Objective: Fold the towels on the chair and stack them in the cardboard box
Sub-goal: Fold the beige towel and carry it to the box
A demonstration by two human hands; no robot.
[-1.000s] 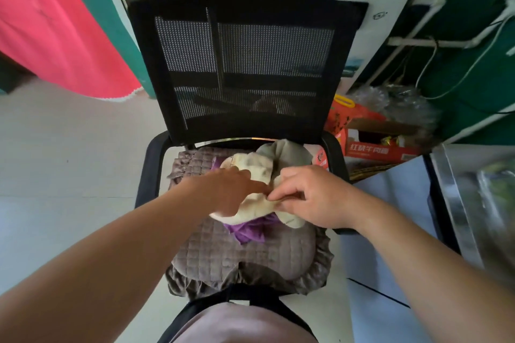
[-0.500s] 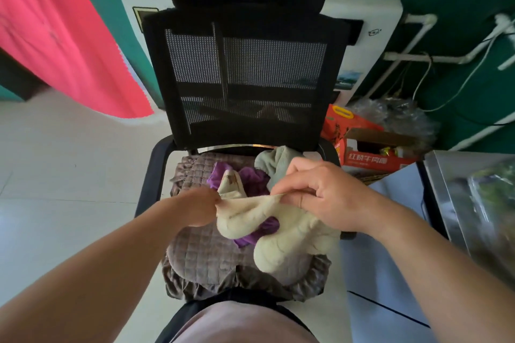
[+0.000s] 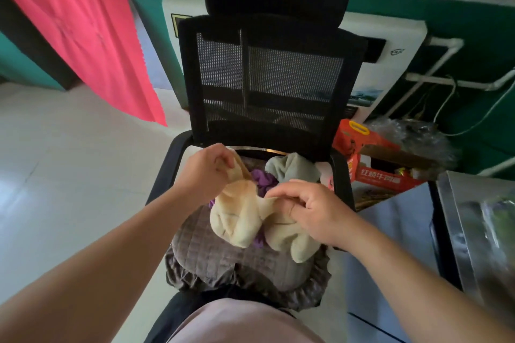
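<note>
The left hand (image 3: 207, 172) pinches a corner of the cream towel (image 3: 239, 220), lifted above the chair (image 3: 267, 78) seat; the right hand (image 3: 309, 211), beside it, grips another edge. Judged: opening it out, flattening comes next. Right of that hand, the cardboard box (image 3: 376, 172) bears red-and-white Chinese lettering, unreadable.

left hand (image 3: 204, 175) raised, cream towel (image 3: 239, 214) lifted
</note>
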